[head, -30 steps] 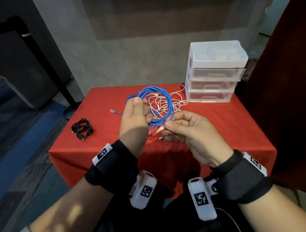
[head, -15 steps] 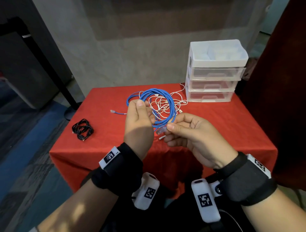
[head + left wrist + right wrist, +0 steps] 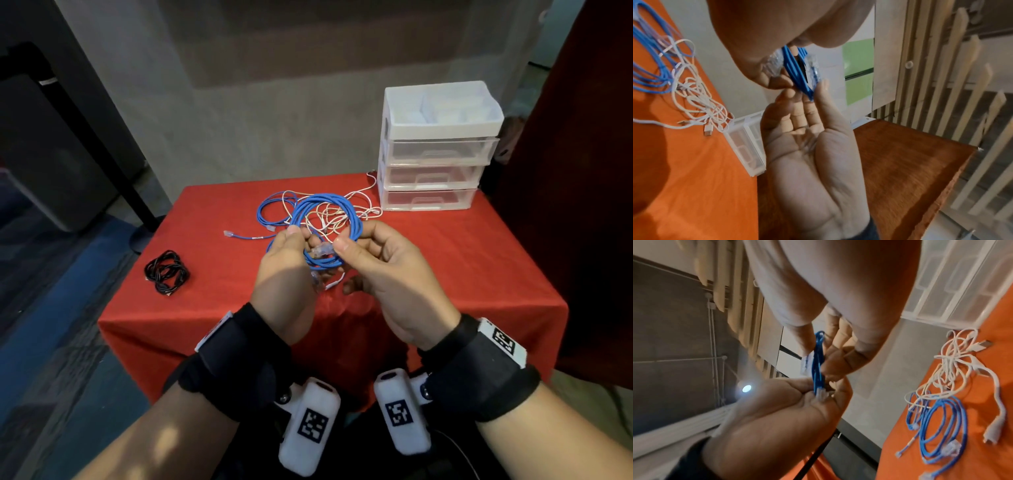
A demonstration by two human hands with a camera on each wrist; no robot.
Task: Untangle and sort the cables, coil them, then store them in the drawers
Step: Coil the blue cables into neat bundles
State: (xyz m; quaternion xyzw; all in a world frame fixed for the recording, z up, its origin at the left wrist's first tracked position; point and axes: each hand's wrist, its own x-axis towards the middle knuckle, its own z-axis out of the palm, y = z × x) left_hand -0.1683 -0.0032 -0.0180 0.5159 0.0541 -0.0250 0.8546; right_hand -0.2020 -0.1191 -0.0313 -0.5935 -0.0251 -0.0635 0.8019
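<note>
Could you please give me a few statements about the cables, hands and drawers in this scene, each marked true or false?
1. Both hands hold the blue cable coil above the table. True: the left hand and right hand both grip it.
2. The black cable bundle lies in a drawer. False: it lies on the red tablecloth, to the left.
3. The white cables lie tangled on the table. True.
4. The drawer unit has its bottom drawer pulled out. False: all its drawers are pushed in.
5. A clear plug shows between the hands. True.
</note>
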